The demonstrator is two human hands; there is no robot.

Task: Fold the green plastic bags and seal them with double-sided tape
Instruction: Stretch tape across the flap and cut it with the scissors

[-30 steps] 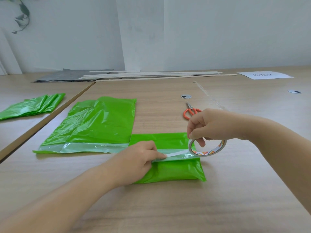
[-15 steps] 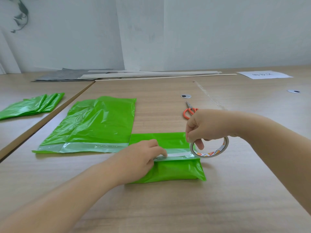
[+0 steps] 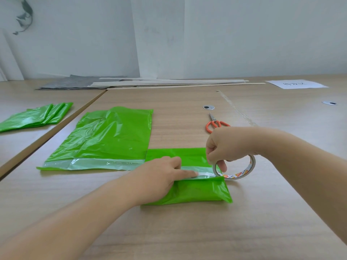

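A folded green plastic bag lies in front of me on the wooden table. A white strip of tape runs along its fold. My left hand lies on the bag with straight fingers pressing the strip's left end down. My right hand grips the roll of double-sided tape, one finger through its hole, at the bag's right edge. The strip still runs into the roll. A flat green bag lies unfolded to the left.
Orange-handled scissors lie behind my right hand. A stack of folded green bags sits at far left. Long wooden strips and a grey sheet lie at the back, a white paper at back right.
My right hand has drawn the roll rightward and down to the bag's edge. The tape strip now lies flat along the fold, and my left fingers have slid right along it.
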